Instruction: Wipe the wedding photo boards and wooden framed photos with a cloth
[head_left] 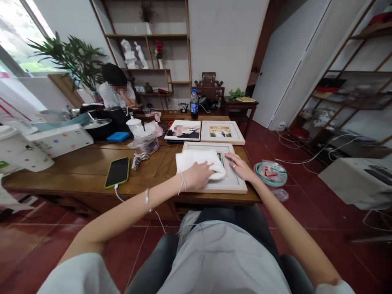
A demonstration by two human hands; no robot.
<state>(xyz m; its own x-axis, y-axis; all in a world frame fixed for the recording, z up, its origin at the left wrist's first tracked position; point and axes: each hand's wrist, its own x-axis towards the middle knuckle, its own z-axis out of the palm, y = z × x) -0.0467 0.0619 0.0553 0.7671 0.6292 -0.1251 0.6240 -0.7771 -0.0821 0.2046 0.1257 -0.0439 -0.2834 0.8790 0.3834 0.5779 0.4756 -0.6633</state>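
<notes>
A long wooden table [76,163] carries three picture frames [222,132], a green-cased phone [117,172], a blue box [118,136], a water bottle [194,104], plastic cups [146,136] and white appliances [59,140]

So there's a long wooden table [92,163] running left to right in front of the seated person. At its near right end lies a picture frame [228,183], flat on the tabletop, with a cloth [196,160] on its left part. The left hand [197,175] is on the cloth, the right hand [240,166] on the frame just right of it. Behind that frame sit two more frames side by side [183,130] [222,132]. Left of the near frame is a phone [118,171], cable hanging off the near edge. A bottle [194,104] stands at the far edge. On the floor, right of the table, is a bin [271,173]. Another person [116,87] sits at the far left.
</notes>
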